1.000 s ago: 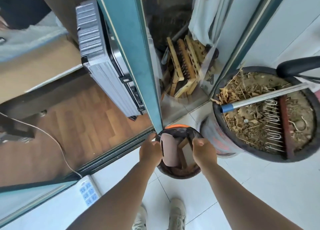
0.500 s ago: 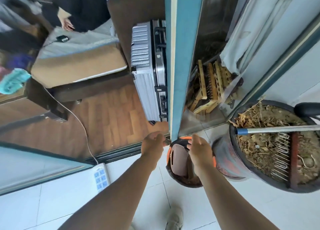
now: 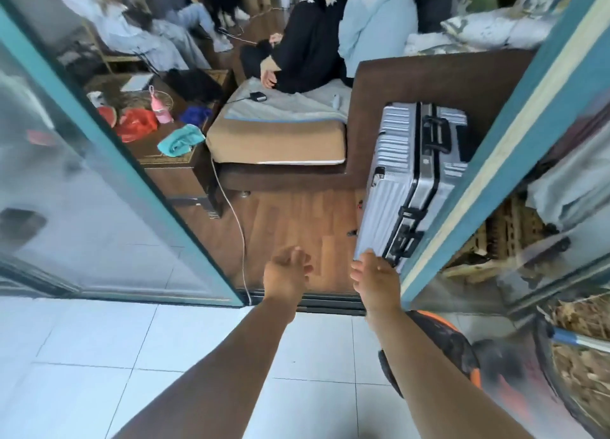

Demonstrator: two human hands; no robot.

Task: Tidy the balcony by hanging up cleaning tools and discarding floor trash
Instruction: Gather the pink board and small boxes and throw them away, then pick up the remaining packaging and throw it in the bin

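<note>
Underfoot, the balcony floor [image 3: 138,356] is pale square tile with thin grey joints, filling the near and left part of the view. Both bare arms reach forward over it toward the doorway. The left hand [image 3: 288,273] is held out with fingers loosely spread and holds nothing; the right hand [image 3: 374,278] is likewise relaxed and empty, its fingertips in front of the lower corner of a silver ribbed suitcase [image 3: 409,181], though whether they touch it cannot be told.

Just behind and below the right forearm, on the tiles at the near right, stands the orange-rimmed trash bin [image 3: 439,343] with a dark liner, partly hidden by the arm and blurred. Further right, at the frame's edge, a large dark planter [image 3: 581,382] holds dry leaves, with a metal pole [image 3: 581,341] with a blue end lying across its top.

A black door track [image 3: 330,301] marks the threshold. Teal door frames slant up on either side: the left frame [image 3: 109,148] holds frosted-looking glass, and the right frame [image 3: 515,131] stands just beside the suitcase. Behind the right glass, wooden slats [image 3: 495,240] lean in a heap.

Beyond the threshold, the room has a brown wood-plank floor [image 3: 290,227] with a white cable [image 3: 231,207] running across it. Farther in sit a tan mattress [image 3: 277,138] on a dark bed base, and a cluttered wooden side table [image 3: 165,154] to the left. A person in black [image 3: 307,42] sits on the bed at the far side.
</note>
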